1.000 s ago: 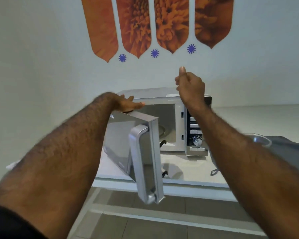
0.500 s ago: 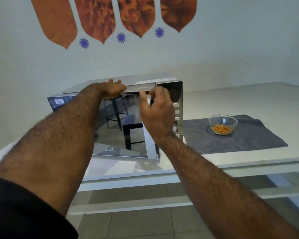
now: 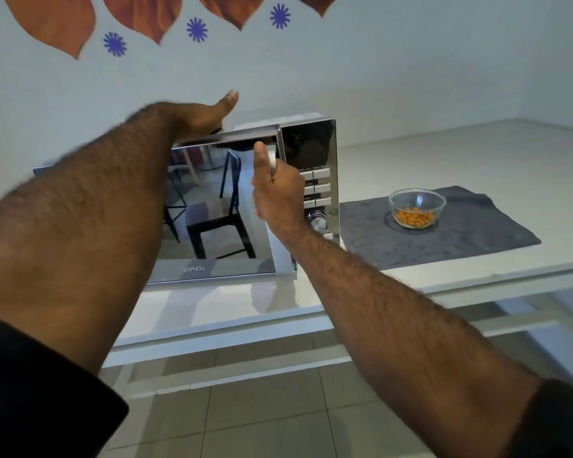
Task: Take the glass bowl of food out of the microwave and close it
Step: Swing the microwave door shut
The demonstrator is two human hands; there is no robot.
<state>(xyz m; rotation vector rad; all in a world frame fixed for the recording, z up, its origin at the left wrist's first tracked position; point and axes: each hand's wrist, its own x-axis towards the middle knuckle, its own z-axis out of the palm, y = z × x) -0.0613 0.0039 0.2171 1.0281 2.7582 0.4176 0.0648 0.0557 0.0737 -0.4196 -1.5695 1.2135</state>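
The silver microwave (image 3: 311, 150) stands on the white table, and its mirrored door (image 3: 212, 213) lies flush against the body. My left hand (image 3: 205, 115) rests flat on the microwave's top, fingers stretched out. My right hand (image 3: 277, 190) is wrapped around the vertical door handle at the door's right edge. The glass bowl (image 3: 417, 208) with orange food in it sits outside the microwave, on a grey cloth mat (image 3: 470, 226) to the right.
The white table (image 3: 477, 153) runs right toward a wall corner. Its front edge (image 3: 377, 302) is close below my arms, with a tiled floor (image 3: 262, 418) underneath. A control panel with buttons and a knob (image 3: 318, 219) sits just right of my right hand.
The door has swung from wide open to shut. My right hand came down from the air onto the door handle. My left hand shifted from the door's top edge onto the microwave's roof.
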